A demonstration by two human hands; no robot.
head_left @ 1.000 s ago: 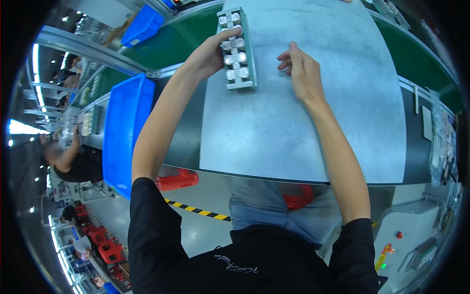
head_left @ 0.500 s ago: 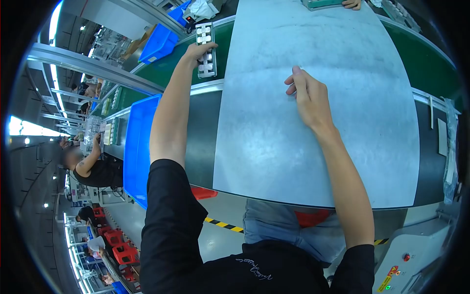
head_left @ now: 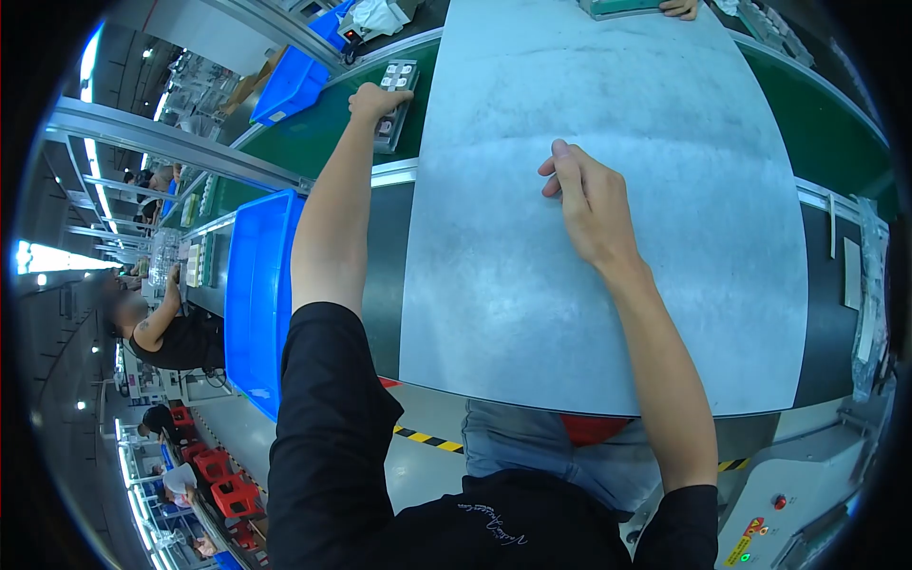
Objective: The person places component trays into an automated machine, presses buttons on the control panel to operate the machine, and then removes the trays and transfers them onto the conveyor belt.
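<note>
Gripping one long grey tray over the green belt, far left, the left hand partly covers its white pieces, which sit in pairs. The right hand, loosely curled, is over one pale mat. One large blue bin stands near left, one smaller bin far left.

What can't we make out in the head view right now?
Head view:
- Middle of the tray: covered by the left hand.
- Green fixture and the co-worker's hand: cut off by the top edge.
- Yellow sticker lettering: too small.
</note>
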